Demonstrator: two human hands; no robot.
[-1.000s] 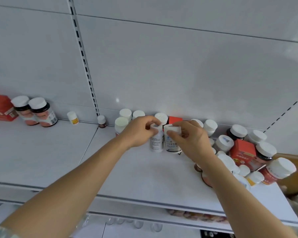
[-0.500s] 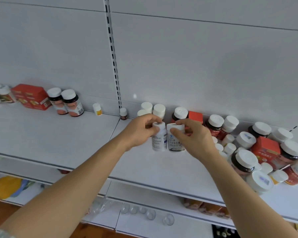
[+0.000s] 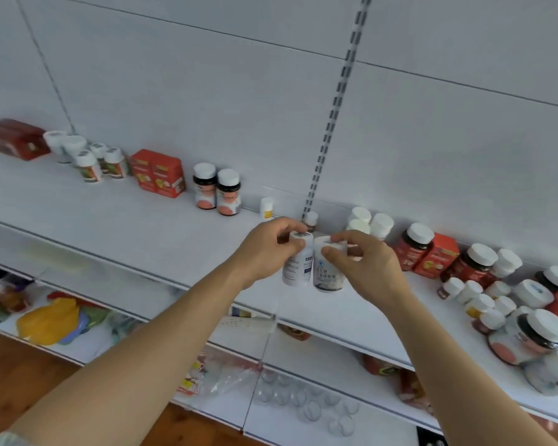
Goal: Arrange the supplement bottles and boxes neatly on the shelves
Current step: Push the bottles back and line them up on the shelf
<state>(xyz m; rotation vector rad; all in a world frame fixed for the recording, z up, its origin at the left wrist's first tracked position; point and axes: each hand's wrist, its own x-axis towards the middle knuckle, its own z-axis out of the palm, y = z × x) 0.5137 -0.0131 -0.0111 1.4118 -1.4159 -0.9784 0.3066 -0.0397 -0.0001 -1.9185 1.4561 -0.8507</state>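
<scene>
My left hand (image 3: 268, 249) grips a slim white bottle (image 3: 295, 268) by its cap. My right hand (image 3: 364, 262) grips a wider white bottle (image 3: 327, 275) with blue print, also at the cap. The two bottles hang side by side, touching, above the front of the white shelf (image 3: 142, 226). Along the back wall stand two dark bottles with white caps (image 3: 216, 193), a red box (image 3: 158, 173) and a group of small white-capped bottles (image 3: 91, 159).
A crowded heap of bottles and red boxes (image 3: 496, 284) fills the shelf's right end. A tiny yellow-labelled bottle (image 3: 266, 207) and a small brown one (image 3: 310, 219) stand by the slotted upright. Lower shelves hold bags and clear round cups (image 3: 303, 403). Wooden floor shows at bottom left.
Both hands have lifted the two bottles off the shelf and carried them left. My view has swung left, revealing more of the shelf's left part.
</scene>
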